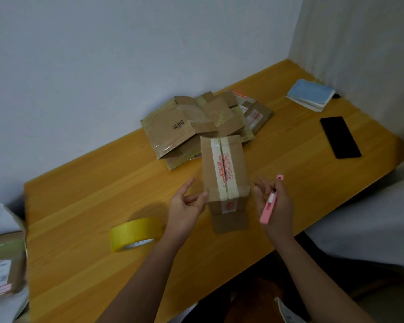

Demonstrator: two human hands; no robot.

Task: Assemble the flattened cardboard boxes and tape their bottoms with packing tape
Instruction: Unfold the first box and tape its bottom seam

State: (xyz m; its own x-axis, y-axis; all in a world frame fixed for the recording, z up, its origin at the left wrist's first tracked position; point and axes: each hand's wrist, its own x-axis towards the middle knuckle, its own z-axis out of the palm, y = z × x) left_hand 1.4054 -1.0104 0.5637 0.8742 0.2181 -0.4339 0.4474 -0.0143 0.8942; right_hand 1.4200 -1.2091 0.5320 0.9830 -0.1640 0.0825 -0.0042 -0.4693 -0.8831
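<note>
A small assembled cardboard box (224,169) stands on the wooden table (79,206), its taped seam with red print facing up and a flap hanging at its near end. My left hand (187,206) touches the box's near left corner with thumb and relaxed fingers. My right hand (275,203) is just right of the box and grips a pink utility knife (269,206). A roll of yellow packing tape (135,234) lies left of my left hand. Behind the box lies a pile of several flattened cardboard boxes (196,127).
A black phone (339,137) and a blue-covered notebook (310,94) lie at the table's far right. A taped parcel with a label (2,266) sits at the left edge. White walls close the back and right; the table's near edge runs diagonally.
</note>
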